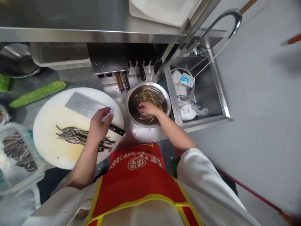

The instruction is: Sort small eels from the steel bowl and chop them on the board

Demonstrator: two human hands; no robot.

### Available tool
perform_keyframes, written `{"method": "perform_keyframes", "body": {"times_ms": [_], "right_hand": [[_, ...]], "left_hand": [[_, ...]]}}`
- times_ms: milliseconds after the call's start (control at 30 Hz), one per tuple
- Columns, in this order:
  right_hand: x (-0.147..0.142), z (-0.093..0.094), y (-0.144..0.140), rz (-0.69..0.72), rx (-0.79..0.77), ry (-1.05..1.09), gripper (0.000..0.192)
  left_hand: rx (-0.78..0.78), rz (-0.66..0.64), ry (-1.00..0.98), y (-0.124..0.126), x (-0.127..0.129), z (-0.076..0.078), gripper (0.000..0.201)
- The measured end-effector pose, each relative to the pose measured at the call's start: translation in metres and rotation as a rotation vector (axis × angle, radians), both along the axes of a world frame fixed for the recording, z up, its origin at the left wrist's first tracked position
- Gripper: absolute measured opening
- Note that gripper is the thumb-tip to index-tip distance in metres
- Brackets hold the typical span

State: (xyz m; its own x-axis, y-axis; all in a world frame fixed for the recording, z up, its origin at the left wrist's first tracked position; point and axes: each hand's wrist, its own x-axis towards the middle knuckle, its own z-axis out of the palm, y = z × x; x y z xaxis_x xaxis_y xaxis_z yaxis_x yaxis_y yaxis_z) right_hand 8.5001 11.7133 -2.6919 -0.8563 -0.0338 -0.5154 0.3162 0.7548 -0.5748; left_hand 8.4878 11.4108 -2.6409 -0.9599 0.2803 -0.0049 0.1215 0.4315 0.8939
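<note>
Nearest the lens hung a red apron point(138, 175) edged in yellow, worn over white sleeves; beyond it spread a steel counter point(77, 80), and to its right a sunken steel sink point(211, 88) holding crumpled white wrappers and a small packet, with a curved tap point(225, 18) arching above it; the grey floor point(263, 94) filled the far right side.

On the counter lay a round white cutting board point(51, 125); a cleaver point(84, 106) rested flat on its upper part, its dark handle pointing toward the person; a heap of thin dark strips point(72, 135) lay across the board's middle. The left hand point(100, 125) hovered over the board with fingers loosely curled, thumb and fingertips close together just above the cleaver's handle end; whether it actually pinched anything could not be told.

Right of the board stood a round metal bowl point(148, 103) holding liquid and pale yellowish strands point(148, 94); the right hand point(148, 108) was down inside it, fingers spread among the strands, gripping nothing that could be made out.

At the far left a clear plastic tub point(16, 157) held more dark strips; a green cucumber piece point(39, 93) lay beyond the board; several knife handles point(123, 80) stuck out of a rack behind the bowl.
</note>
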Motion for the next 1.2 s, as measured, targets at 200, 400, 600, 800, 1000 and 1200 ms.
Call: {"method": "perform_keyframes", "body": {"times_ms": [200,400,600,800,1000,1200], "right_hand": [[-0.002,0.016,0.072,-0.054,-0.033,0.070,0.034],[0.001,0.038,0.084,0.204,0.225,0.290,0.032],[0.008,0.032,0.060,0.461,0.280,0.216,0.037],[0.001,0.022,0.048,0.408,0.374,0.152,0.031],[-0.009,0.035,0.051,0.238,0.160,0.192,0.019],[0.014,0.069,0.029,0.056,0.038,0.344,0.021]], "left_hand": [[0.221,0.080,-0.229,0.057,0.009,-0.010,0.033],[0.394,0.108,-0.383,0.114,0.009,-0.014,0.030],[0.329,0.045,-0.432,0.146,0.007,-0.019,0.028],[0.351,0.041,-0.461,0.150,0.008,-0.028,0.029],[0.592,0.180,-0.719,0.156,0.013,-0.022,0.025],[0.817,0.312,-1.101,0.172,0.028,-0.018,0.028]]}}
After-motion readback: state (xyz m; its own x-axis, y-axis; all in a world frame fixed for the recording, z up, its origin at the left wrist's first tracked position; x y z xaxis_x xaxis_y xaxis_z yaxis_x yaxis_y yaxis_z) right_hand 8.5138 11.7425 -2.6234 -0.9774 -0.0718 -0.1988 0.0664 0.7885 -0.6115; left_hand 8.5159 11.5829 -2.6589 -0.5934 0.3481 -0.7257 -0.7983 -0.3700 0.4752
